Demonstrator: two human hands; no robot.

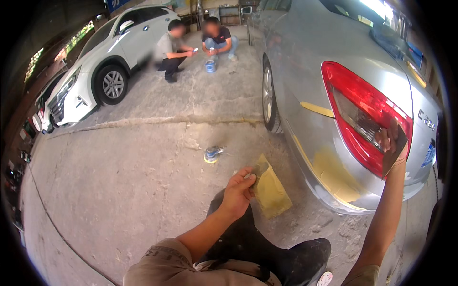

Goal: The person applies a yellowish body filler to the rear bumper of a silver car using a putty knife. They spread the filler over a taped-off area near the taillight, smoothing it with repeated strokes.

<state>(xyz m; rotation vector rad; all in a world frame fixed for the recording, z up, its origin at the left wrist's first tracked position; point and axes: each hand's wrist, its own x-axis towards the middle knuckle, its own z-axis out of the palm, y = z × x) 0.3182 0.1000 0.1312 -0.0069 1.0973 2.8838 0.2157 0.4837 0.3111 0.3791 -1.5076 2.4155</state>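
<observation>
My left hand [237,191] is closed, pinching the upper edge of a yellow, worn-looking sheet [273,193] like sandpaper between thumb and fingers. It hangs over the floor beside my knee. At the right, the fingers of my right hand [385,141] are bent round a dark brown flat sheet [395,151], possibly sandpaper too. That hand is in front of the red tail light [366,102] of a silver car [298,71]; whether it touches the lens I cannot tell. Below the light, a yellow filler patch [336,176] covers the bumper corner. Another yellow strip [317,109] sits left of the light.
A blue round sander [212,154] lies on the concrete floor ahead of my left hand. Farther off, two people [174,50] squat near a blue tub [210,66]. A white car [95,62] stands at the far left. A dark hose [62,236] runs along the left floor.
</observation>
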